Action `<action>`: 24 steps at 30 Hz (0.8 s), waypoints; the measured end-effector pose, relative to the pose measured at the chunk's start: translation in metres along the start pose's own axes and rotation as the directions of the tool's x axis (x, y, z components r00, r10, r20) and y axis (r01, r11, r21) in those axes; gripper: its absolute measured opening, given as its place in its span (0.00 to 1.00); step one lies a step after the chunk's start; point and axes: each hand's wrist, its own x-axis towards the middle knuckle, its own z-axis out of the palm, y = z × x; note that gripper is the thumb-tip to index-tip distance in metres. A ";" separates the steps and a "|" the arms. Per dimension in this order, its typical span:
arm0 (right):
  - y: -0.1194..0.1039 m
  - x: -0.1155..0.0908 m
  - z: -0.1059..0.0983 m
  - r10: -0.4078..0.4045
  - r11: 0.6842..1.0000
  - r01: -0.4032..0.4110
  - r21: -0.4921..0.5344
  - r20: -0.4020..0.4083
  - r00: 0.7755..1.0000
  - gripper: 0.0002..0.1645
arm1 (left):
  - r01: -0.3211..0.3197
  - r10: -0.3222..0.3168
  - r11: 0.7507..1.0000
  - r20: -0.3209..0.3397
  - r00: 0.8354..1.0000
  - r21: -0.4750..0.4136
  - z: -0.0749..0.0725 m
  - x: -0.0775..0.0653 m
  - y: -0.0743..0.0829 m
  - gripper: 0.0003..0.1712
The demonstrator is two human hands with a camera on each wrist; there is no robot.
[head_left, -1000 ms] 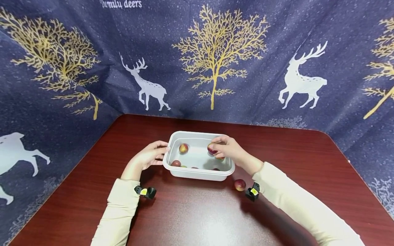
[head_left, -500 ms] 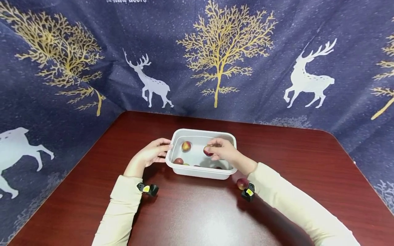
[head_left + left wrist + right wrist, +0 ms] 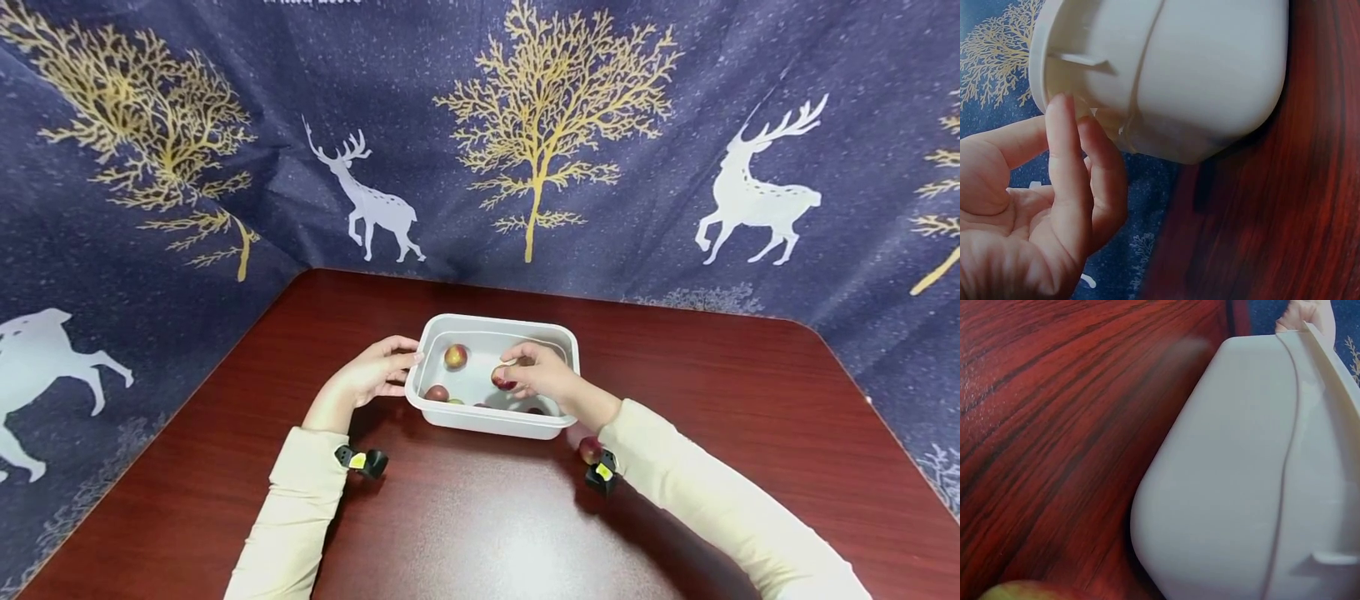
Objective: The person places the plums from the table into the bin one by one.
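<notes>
A white plastic tub (image 3: 491, 422) stands on the table. My left hand (image 3: 371, 372) grips its left rim, fingers bent under the lip in the left wrist view (image 3: 1069, 169). Inside the tub, my right hand (image 3: 551, 379) pinches a red-and-yellow plum (image 3: 500, 379) low over the floor. A yellow-red plum (image 3: 455, 357) lies at the back left of the tub, and a dark red plum (image 3: 437, 393) at the front left. The front wall partly hides several more fruits. The right wrist view misses my right hand but shows the tub's outer side.
One plum (image 3: 590, 451) lies on the table outside the tub's front right corner, beside the right wrist's black camera mount (image 3: 602, 473). The reddish-brown wooden table (image 3: 465, 517) meets a dark blue cloth (image 3: 450, 133) with deer and trees behind it.
My right hand has moved left and lower inside the tub with the plum. My left hand keeps its hold on the rim. The head view has shifted slightly.
</notes>
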 end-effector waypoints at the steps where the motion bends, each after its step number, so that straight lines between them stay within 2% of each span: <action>1: 0.000 0.000 0.000 0.005 1.000 -0.005 -0.001 -0.002 1.000 0.26 | -0.004 0.004 1.000 0.001 1.000 0.003 0.000 0.000 0.000 0.26; 11: 0.000 0.001 0.001 0.031 0.999 -0.031 -0.012 -0.024 0.999 0.24 | 0.009 -0.009 1.000 -0.017 1.000 0.013 0.001 0.000 0.001 0.25; 24: -0.004 -0.001 0.000 0.002 1.000 -0.001 0.019 -0.025 1.000 0.23 | -0.008 0.008 1.000 -0.004 1.000 0.008 0.001 -0.001 0.001 0.26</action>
